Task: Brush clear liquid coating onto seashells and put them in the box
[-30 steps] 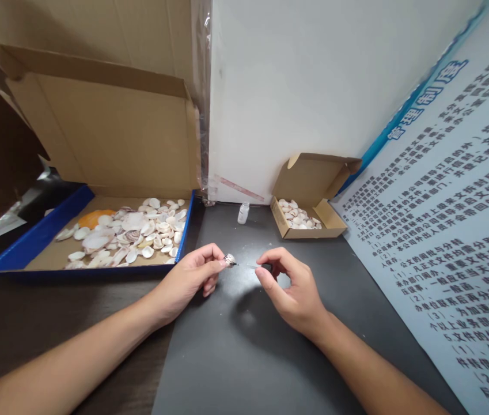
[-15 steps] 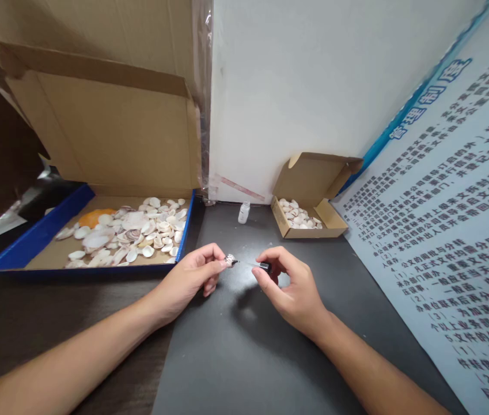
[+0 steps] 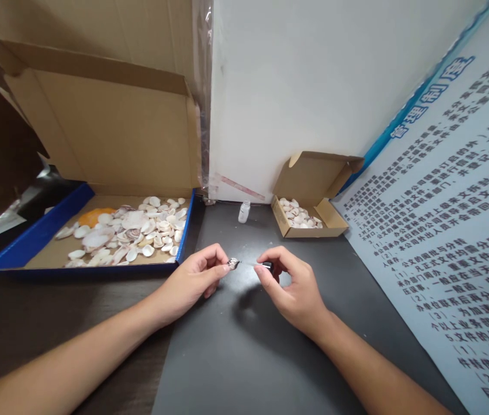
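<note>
Between the thumb and fingers of my left hand [image 3: 201,274] is a small spotted seashell [image 3: 232,263], dark at its right end. My right hand [image 3: 285,282] pinches a small brush [image 3: 265,266] by its black, cap-like handle. The brush's thin pale stem points left at the shell, its tip at or very near the dark end; whether they touch I cannot tell. Beyond both hands a small whitish bottle [image 3: 244,212] stands upright on the dark grey mat [image 3: 227,357].
At the left is an open blue-edged cardboard box [image 3: 140,267] with many shells [image 3: 134,222]. A smaller open cardboard box [image 3: 313,233] with pale shells stands at the back right. A white panel [image 3: 296,86] rises behind, and a printed board [image 3: 443,202] slopes along the right.
The spotted shell has turned in my left fingers and moved slightly right and down. The brush handle is tilted a little differently; my right hand stays in nearly the same place.
</note>
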### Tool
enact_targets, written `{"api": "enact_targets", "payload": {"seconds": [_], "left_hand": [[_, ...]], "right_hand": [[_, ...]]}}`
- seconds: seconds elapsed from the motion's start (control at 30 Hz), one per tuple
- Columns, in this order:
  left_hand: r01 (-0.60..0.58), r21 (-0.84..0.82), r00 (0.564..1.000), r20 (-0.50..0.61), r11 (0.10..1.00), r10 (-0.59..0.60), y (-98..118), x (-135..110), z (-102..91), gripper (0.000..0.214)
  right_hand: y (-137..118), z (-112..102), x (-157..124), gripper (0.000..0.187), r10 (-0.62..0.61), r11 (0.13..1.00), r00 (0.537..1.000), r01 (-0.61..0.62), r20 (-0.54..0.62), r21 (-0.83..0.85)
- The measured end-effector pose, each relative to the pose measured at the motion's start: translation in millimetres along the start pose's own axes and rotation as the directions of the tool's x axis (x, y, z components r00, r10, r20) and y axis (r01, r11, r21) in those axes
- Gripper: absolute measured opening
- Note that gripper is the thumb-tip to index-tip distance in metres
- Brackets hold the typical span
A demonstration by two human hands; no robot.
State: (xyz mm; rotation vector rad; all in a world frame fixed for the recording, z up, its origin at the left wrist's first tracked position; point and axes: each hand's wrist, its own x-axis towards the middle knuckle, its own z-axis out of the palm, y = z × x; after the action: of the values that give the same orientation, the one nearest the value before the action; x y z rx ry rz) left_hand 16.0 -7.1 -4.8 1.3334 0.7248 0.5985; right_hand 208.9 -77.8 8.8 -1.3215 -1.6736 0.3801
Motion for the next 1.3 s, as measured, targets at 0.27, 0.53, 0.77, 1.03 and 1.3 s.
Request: {"api": "enact_targets", "payload": {"seconds": [0.27,0.53,0.77,1.03,1.3], "left_hand": [[0.015,-0.031,1.000,-0.023,0.999,-0.016,0.3,-0.7,2.0,0.026],[0.040,-0.046,0.999,0.004,0.998,-0.040,0.5,-0.9,1.6,0.023],[0.071,-0.052,0.997,0.025,0.996,-0.069,8.7,-2.0,5.2,0.024],[0.055,-0.043,0.998,-0.003,0.998,-0.055,9.7,-2.1,6.2,0.024],[0.095,-0.071,0.995,-0.026,0.993,-0.097,8.4,-1.9,5.4,0.026]], "right_hand": [[-1.3,-3.4,-2.4,0.006,-0.028,1.000,0.999,0.029,-0.024,0.004],[-0.1,-2.5,-1.3,0.010,0.062,0.998,0.997,-0.064,-0.050,-0.023],[2.0,-1.6,-2.7,0.010,0.040,0.999,0.999,-0.040,0.013,0.036],[2.3,-0.7,-1.5,0.012,0.025,0.998,0.999,-0.027,0.024,0.052],[0.0,-2.0,-1.5,0.010,0.038,0.999,0.997,-0.040,0.073,0.020]]}}
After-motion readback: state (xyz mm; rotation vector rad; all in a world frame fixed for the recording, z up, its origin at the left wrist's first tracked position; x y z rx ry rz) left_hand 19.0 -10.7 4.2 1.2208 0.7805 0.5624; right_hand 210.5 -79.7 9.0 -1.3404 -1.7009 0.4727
